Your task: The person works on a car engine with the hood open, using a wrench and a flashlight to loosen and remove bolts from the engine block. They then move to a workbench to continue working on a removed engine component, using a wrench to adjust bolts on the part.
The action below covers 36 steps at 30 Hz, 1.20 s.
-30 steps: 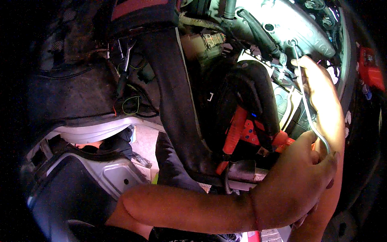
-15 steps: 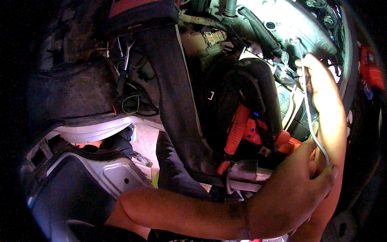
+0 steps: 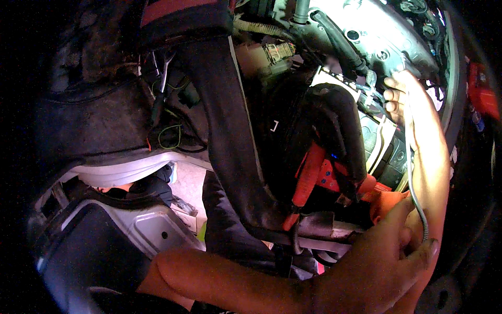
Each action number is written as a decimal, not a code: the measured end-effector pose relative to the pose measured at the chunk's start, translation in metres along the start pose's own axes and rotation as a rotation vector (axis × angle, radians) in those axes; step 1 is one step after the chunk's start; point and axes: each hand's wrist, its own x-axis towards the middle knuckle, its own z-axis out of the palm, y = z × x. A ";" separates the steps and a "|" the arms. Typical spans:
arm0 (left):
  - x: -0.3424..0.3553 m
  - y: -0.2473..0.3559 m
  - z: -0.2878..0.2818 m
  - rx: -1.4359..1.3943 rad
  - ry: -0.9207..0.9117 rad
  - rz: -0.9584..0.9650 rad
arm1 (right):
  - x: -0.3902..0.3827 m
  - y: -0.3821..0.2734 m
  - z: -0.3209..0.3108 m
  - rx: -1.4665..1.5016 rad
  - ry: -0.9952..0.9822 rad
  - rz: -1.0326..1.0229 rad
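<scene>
A long, thin, flexible metal rod (image 3: 409,175) runs up along my right forearm, and its lower stretch looks like a coiled spring. My left hand (image 3: 384,251) grips that coiled lower end between thumb and fingers. Higher up, my right hand (image 3: 410,99) is closed around the upper part of the rod, fingers curled. The rod's tip shows faintly just above the right fingertips, in bright glare. Beside it lies a pale engine cover (image 3: 366,26) with a round dark hole (image 3: 353,35) and a second round opening (image 3: 383,54), apart from the rod.
A black-and-red device (image 3: 327,175) with small blue lights sits left of my hands. An orange object (image 3: 389,204) lies behind the left hand. A wrench (image 3: 166,73) rests at the left among thin wires. A dark padded bar (image 3: 225,120) crosses the middle.
The rod's upper end has come away from the round opening in the engine cover and shifted right. My left hand has moved slightly down with the coiled end.
</scene>
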 end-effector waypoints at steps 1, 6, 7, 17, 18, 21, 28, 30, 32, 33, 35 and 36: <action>0.000 0.002 0.003 0.007 0.010 0.012 | 0.003 0.000 0.000 0.019 0.003 -0.002; 0.000 0.001 -0.003 -0.194 -0.083 -0.185 | 0.021 0.001 0.000 0.162 0.135 0.013; 0.000 0.000 -0.004 -0.174 -0.087 -0.171 | 0.024 0.001 0.000 0.144 0.084 0.023; 0.028 -0.014 -0.008 -0.277 -0.071 -0.207 | 0.035 0.001 0.007 -0.007 -0.016 0.031; 0.030 -0.013 -0.008 -0.279 -0.062 -0.186 | 0.036 0.001 0.009 -0.019 -0.004 0.037; 0.033 -0.011 -0.008 -0.356 -0.077 -0.235 | 0.038 0.000 0.009 -0.044 0.040 0.061; 0.022 -0.010 -0.009 -0.285 -0.085 -0.272 | 0.045 0.007 0.003 0.155 0.013 0.034; 0.019 -0.013 -0.008 -0.371 -0.104 -0.249 | 0.047 0.009 0.003 0.166 0.008 0.040; 0.018 -0.017 -0.002 -0.390 -0.054 -0.161 | 0.049 0.010 0.002 0.183 0.013 0.055; 0.017 -0.018 0.001 -0.431 -0.025 -0.084 | 0.051 0.010 0.002 0.190 0.025 0.067; 0.016 -0.020 0.003 -0.403 -0.029 -0.093 | 0.056 0.009 0.003 0.207 0.017 0.081; 0.014 -0.019 0.003 -0.388 -0.030 -0.098 | 0.058 0.008 0.004 0.225 0.019 0.087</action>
